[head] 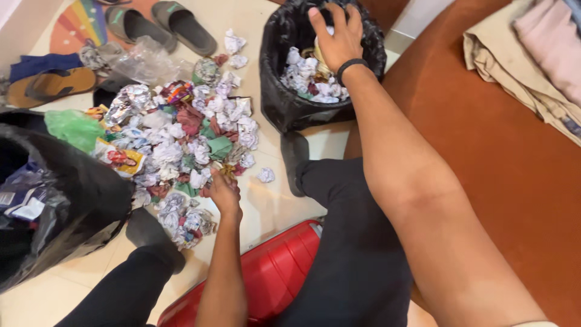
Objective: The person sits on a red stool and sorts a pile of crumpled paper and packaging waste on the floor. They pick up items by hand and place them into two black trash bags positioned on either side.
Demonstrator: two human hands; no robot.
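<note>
My right hand [336,37] reaches into the black bin bag [278,91] at the top centre, fingers spread over the crumpled paper [311,82] inside; whether it holds a piece I cannot tell. A black band circles that wrist. My left hand [224,192] rests low on the floor at the near edge of a heap of crumpled paper and wrappers [181,139], fingers curled on a small scrap. My legs in dark trousers frame the heap.
A second black bag [72,200] with mixed rubbish lies at the left. A red hard case [266,272] is under my legs. Sandals [51,85] and slides [181,24] lie at the top left. An orange cushion [502,157] with folded cloth [532,54] is on the right.
</note>
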